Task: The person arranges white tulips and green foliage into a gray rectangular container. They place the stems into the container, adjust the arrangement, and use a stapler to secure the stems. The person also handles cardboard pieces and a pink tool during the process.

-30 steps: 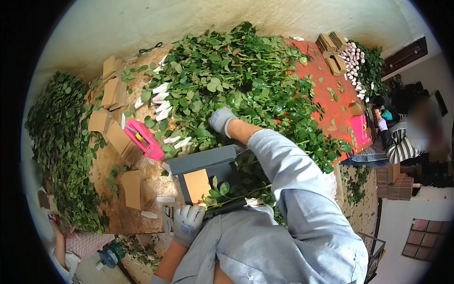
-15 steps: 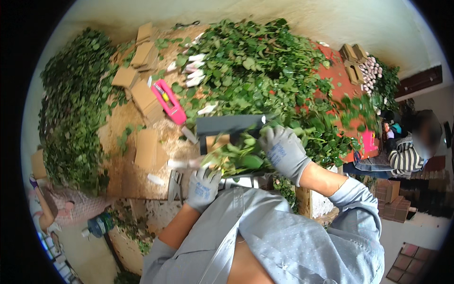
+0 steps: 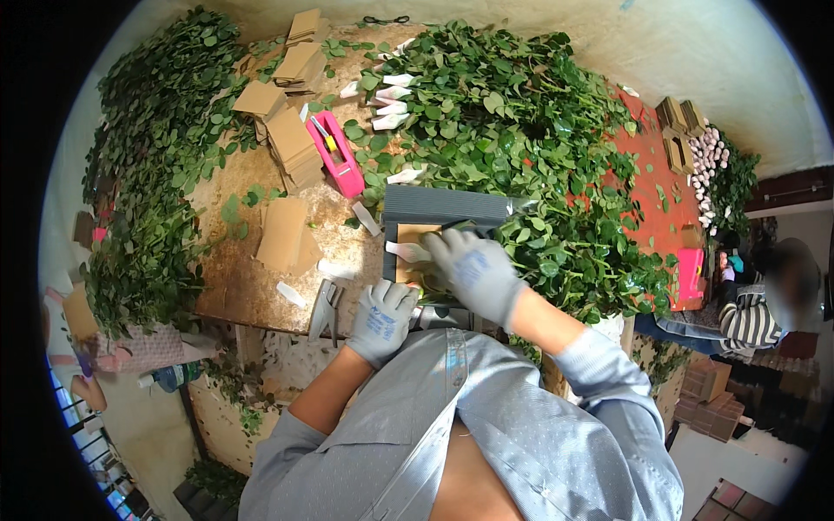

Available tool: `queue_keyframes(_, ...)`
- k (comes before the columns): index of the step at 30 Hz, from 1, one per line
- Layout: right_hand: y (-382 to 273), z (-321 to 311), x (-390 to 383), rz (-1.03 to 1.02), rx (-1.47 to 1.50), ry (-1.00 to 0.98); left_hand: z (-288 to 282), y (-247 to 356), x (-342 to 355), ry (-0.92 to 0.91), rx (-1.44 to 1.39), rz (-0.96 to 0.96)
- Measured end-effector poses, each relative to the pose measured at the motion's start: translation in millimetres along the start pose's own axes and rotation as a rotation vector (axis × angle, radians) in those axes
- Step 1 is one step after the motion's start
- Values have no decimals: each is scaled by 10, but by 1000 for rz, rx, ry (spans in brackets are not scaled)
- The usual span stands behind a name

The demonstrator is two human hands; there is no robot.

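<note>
White-netted bud (image 3: 405, 252) right by right hand (image 3: 476, 273), beyond left hand (image 3: 380, 323).

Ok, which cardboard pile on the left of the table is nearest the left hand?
The lowest cardboard pile, nearest the table's front edge; the other piles lie farther back, beside or beyond the pink dispenser.

Wall (image 3: 730, 82), cream, behind the far edge of the table; brownish staining in places, small blue mark near the top. Worktable (image 3: 226, 282), broad, wooden top worn and mottled, red covering (image 3: 678, 195) over the right-hand part. Floor (image 3: 221, 438), pale, speckled, with scattered green leaves. Second wall (image 3: 691, 456), whitish, lower right; gridded, window-like panel (image 3: 728, 501), reddish panes, partly cut off. Dark brown panel (image 3: 792, 186), right rim. Bright gridded panes (image 3: 95, 456), lower left, blurred. Light strongest on the tabletop's front portion.
</note>
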State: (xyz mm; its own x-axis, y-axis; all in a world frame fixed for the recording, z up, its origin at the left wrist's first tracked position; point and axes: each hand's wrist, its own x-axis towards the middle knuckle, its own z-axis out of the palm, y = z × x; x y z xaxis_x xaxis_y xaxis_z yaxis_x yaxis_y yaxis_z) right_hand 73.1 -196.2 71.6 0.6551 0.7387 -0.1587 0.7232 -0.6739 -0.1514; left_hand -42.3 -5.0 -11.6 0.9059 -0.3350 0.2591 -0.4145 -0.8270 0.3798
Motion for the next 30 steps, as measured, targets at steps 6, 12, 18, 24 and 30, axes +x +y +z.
queue_keyframes(6,156,549,199,-174,54,-109,-155,12,74,-99,-92,-48)
queue_keyframes(12,130,560,198,-148,78,-158,-527,-182,459,-123,-14,-153)
queue_keyframes(18,153,486,262,-170,111,-222,-335,-621,590,-533,186,55)
queue_keyframes(24,165,567,253,-165,113,-185,-681,-1251,265,-707,505,-368)
queue_keyframes(30,68,572,253,-205,75,-182,-652,-135,412,-476,262,220)
